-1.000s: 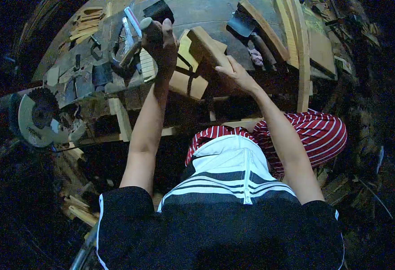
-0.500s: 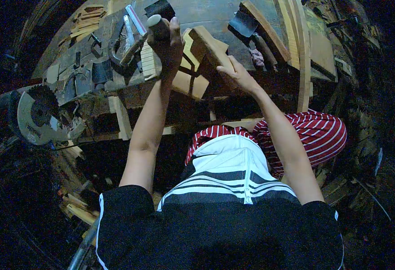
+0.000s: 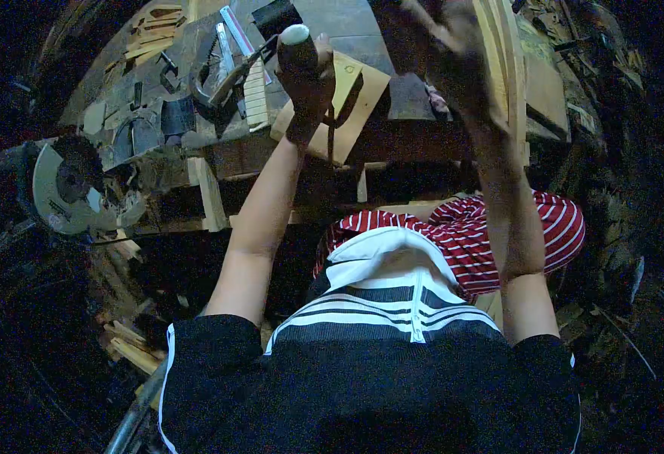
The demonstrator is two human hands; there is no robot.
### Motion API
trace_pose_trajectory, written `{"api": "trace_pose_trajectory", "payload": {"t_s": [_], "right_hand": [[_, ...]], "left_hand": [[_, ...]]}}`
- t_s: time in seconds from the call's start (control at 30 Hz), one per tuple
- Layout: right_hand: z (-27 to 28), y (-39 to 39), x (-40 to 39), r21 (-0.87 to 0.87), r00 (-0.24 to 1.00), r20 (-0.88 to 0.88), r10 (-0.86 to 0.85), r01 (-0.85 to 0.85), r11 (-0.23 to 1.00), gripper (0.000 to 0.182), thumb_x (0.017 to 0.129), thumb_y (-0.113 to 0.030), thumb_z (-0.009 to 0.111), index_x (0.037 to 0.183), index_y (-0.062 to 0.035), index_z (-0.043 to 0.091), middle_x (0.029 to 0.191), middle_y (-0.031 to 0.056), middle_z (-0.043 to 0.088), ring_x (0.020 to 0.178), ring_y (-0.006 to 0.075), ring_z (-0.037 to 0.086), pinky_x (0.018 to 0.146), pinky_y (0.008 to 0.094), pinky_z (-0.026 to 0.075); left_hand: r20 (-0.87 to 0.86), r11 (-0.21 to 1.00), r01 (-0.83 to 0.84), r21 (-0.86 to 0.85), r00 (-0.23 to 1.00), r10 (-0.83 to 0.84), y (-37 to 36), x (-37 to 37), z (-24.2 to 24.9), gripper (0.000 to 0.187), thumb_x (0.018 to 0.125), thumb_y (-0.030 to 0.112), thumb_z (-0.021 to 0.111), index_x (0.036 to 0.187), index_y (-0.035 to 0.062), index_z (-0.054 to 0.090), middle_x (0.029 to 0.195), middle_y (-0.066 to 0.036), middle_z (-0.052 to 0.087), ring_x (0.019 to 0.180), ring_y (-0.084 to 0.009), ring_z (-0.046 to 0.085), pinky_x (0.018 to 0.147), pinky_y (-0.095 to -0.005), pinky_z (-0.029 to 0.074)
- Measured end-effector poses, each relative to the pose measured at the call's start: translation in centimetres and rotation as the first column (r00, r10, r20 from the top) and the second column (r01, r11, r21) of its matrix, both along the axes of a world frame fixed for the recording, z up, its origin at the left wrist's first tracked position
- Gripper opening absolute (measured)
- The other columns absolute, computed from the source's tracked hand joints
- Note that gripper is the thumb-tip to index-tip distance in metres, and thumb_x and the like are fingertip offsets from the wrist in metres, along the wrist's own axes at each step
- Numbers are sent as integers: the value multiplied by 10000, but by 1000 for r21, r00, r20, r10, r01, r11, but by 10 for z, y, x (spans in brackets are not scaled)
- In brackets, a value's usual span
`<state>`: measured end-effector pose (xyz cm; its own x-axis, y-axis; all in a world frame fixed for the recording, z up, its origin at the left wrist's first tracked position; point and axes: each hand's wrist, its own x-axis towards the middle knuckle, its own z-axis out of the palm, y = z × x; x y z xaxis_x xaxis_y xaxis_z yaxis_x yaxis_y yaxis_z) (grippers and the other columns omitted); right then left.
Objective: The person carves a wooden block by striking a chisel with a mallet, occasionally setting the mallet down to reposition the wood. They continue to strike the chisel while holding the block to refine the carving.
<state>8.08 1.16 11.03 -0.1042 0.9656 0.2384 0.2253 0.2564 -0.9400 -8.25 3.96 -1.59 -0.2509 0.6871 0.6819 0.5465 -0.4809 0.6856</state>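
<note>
My left hand (image 3: 302, 76) is closed around a thick cylindrical handle with a pale round end (image 3: 294, 34); the rest of that tool is hidden. Beneath and beside this hand lies a flat light-wood board (image 3: 370, 94) with a yellowish piece (image 3: 345, 82) on it and dark shadows across it. My right hand (image 3: 453, 45) is raised at the top, over the right part of the bench, smeared by motion and in shadow. A dark shape (image 3: 396, 34) borders its fingers; whether it is held cannot be told.
On the wooden bench (image 3: 347, 26) lie a clamp-like curved tool (image 3: 209, 91), a slatted wood strip (image 3: 255, 94) and a dark plate (image 3: 274, 17). Long wooden strips (image 3: 507, 68) run along the right. A circular saw (image 3: 63, 189) stands at the left edge.
My right hand has left the wooden block's former spot and swung up and right. The block no longer lies over the board. My left hand, still gripping the handle, has shifted slightly right.
</note>
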Motion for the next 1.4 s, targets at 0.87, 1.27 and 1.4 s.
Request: {"api": "trace_pose_trajectory", "payload": {"t_s": [0.87, 1.27, 1.4], "right_hand": [[-110, -34, 11, -329, 913, 405, 48, 97, 939, 621, 817, -536, 566, 1146, -19, 466, 1057, 270, 585, 986, 398, 579, 821, 425, 443], [-176, -62, 22, -527, 923, 362, 129, 89, 845, 686, 822, -563, 536, 1234, -35, 388, 1127, 303, 550, 1083, 446, 520, 893, 470, 413], [-160, -62, 9, -579, 909, 398, 125, 143, 803, 684, 804, -548, 551, 1249, -53, 390, 1121, 314, 550, 1084, 444, 518, 908, 483, 418]], "left_hand": [[-255, 997, -7, 82, 966, 28, 23, -12, -17, 336, 784, 170, 630, 1057, 16, 508, 781, -93, 575, 724, -247, 570, 665, -344, 468], [914, 857, 428, -288, 389, 113, 84, -107, -113, 259, 829, 187, 622, 743, 27, 439, 565, -30, 441, 388, -119, 408, 339, -261, 336], [833, 877, 252, -409, 495, 247, 64, -88, -63, 321, 843, 204, 589, 639, 68, 382, 518, -13, 372, 345, -126, 349, 324, -267, 292]]}}
